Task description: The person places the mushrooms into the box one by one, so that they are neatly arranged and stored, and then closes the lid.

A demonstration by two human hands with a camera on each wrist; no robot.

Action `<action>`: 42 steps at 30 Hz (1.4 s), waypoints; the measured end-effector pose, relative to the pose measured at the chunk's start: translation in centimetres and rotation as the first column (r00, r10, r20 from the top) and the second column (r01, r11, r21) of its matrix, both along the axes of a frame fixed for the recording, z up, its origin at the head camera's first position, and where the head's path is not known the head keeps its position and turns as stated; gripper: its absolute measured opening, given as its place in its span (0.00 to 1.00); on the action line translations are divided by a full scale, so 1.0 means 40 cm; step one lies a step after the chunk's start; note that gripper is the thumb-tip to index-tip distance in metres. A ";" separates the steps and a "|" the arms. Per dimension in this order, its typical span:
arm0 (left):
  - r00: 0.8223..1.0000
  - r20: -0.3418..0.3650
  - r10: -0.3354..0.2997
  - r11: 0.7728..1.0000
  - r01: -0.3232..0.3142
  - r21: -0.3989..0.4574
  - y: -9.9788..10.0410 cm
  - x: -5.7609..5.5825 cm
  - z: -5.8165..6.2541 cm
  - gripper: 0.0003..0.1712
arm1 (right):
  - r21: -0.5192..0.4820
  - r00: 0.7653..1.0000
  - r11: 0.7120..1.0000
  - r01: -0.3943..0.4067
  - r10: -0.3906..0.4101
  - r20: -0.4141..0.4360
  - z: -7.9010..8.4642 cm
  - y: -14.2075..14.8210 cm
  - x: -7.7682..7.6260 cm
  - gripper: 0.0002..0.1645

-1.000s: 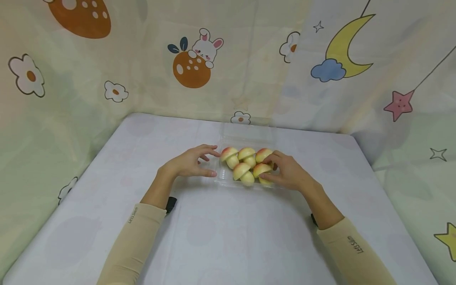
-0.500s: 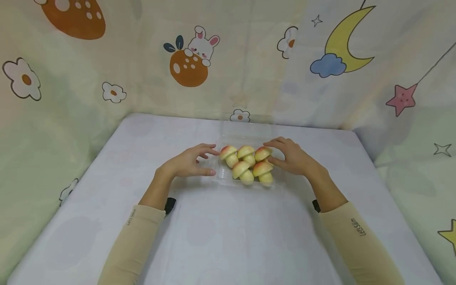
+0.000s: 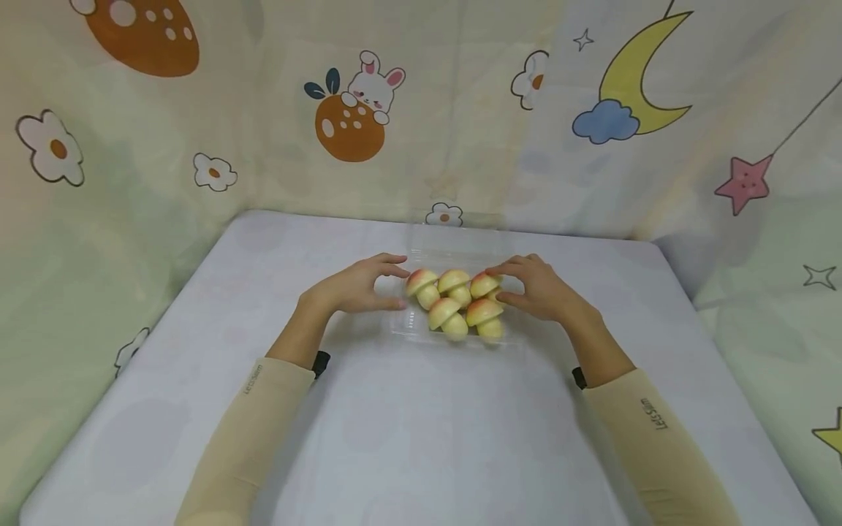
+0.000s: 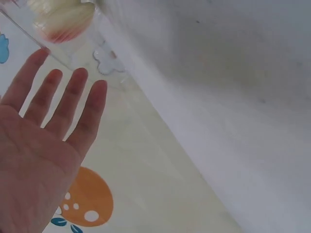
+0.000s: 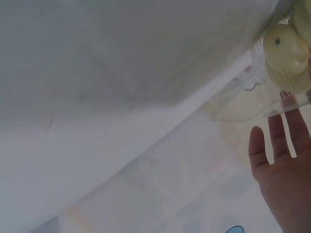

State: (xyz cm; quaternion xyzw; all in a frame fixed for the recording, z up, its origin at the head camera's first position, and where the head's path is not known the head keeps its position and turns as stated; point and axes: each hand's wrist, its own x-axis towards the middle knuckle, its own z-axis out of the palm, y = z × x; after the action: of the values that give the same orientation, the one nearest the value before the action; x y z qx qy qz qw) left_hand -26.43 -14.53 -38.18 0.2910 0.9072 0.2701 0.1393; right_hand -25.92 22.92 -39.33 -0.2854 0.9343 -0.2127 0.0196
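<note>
Several pale yellow, red-tinged mushroom-shaped pieces [image 3: 454,282] lie in two rows inside a clear plastic box [image 3: 403,337]. The box's transparent lid [image 3: 454,239] is folded back behind it. At the box's left side is my left hand [image 3: 358,286], its fingers extended and spread; in the left wrist view one fingertip [image 4: 43,51] meets the box edge. My right hand [image 3: 544,291] is at the right side, fingers loosely bent by the back right mushroom-shaped piece [image 3: 485,283]. In the right wrist view some fingers [image 5: 278,138] lie along the box wall. Neither hand grips a piece.
The box stands towards the back of a table with a white cloth [image 3: 421,438]. A patterned fabric curtain [image 3: 276,146] hangs behind the table and along its sides.
My right hand has drawn off the front right piece and moved back to the box's right side. My left hand has shifted slightly back along the left side. The pieces look unmoved.
</note>
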 end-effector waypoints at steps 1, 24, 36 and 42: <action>1.000 -0.004 0.002 1.000 -0.002 -0.016 0.003 -0.002 0.001 0.41 | 0.009 1.000 1.000 0.004 -0.004 -0.010 -0.001 -0.004 -0.002 0.27; 1.000 -0.017 -0.006 0.996 0.005 -0.084 0.030 -0.015 0.008 0.37 | 0.044 0.990 0.999 -0.009 0.015 -0.143 -0.023 -0.033 -0.008 0.21; 0.985 -0.156 -0.069 0.952 0.018 -0.305 0.146 0.072 0.077 0.28 | -0.005 0.979 0.994 -0.107 0.104 -0.177 0.032 -0.056 0.038 0.21; 0.973 -0.208 -0.098 0.896 -0.005 -0.443 0.211 0.085 0.077 0.19 | 0.089 0.986 0.985 -0.151 0.156 -0.058 0.046 -0.064 0.067 0.23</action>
State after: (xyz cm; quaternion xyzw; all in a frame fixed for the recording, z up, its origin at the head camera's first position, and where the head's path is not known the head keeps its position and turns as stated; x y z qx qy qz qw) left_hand -23.02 -6.07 -35.10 0.3021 0.9473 0.0196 0.1046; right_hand -23.25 20.38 -37.50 -0.3621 0.9178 -0.1618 0.0177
